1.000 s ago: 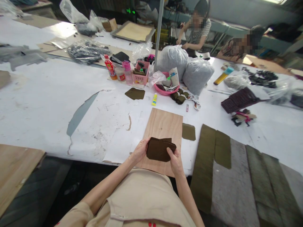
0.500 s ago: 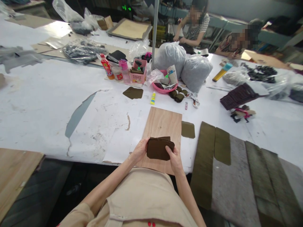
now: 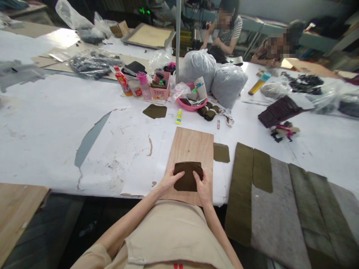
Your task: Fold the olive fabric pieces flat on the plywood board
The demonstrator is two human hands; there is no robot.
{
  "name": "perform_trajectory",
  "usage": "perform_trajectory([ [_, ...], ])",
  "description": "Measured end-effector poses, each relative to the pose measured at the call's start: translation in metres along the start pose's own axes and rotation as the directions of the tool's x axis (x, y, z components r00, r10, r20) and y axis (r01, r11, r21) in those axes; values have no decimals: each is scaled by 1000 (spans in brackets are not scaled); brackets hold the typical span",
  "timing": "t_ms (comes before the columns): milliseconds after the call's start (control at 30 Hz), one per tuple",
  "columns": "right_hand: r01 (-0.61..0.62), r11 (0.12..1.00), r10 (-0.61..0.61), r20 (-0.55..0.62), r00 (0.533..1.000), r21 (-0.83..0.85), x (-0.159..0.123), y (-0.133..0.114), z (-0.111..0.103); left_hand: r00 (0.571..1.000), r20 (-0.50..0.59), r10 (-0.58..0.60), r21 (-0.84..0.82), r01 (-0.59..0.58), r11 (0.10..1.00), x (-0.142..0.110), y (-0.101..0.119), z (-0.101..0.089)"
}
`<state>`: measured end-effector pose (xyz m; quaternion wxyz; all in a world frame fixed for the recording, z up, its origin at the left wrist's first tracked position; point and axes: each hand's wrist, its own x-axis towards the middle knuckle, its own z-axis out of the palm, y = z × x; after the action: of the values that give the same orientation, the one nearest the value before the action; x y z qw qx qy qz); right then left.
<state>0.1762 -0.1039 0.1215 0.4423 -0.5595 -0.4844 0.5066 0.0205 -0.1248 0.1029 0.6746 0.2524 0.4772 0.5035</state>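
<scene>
The pieces are dark brown, flat and roughly rectangular, stacked with upper edges out of line. They are over the board, left hand and right hand pinching opposite sides, thumbs on top. The board reaches the near edge of the table; white tabletop spreads wide leftward, a patch lying just right.

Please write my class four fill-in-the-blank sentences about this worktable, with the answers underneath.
The left hand and right hand hold dark brown fabric pieces, ____ thumbs on top.
A squarish olive-brown fabric patch lies just to the ____ of the rectangular light wooden board.
The small slim tube just beyond the board is mainly ____.
The round plastic basin is ____.
Missing words: two; right; yellow; pink.
</scene>
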Motion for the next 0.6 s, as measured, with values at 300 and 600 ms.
perform_trajectory([
  [300,-309,896,269,163,949,319,0,19,3,1000,-1,0,23,0,1000,1,-5,-4],
  [600,-155,972,148,51,988,177,-5,15,3,1000,7,-22,105,21,994,0,-4,4],
])
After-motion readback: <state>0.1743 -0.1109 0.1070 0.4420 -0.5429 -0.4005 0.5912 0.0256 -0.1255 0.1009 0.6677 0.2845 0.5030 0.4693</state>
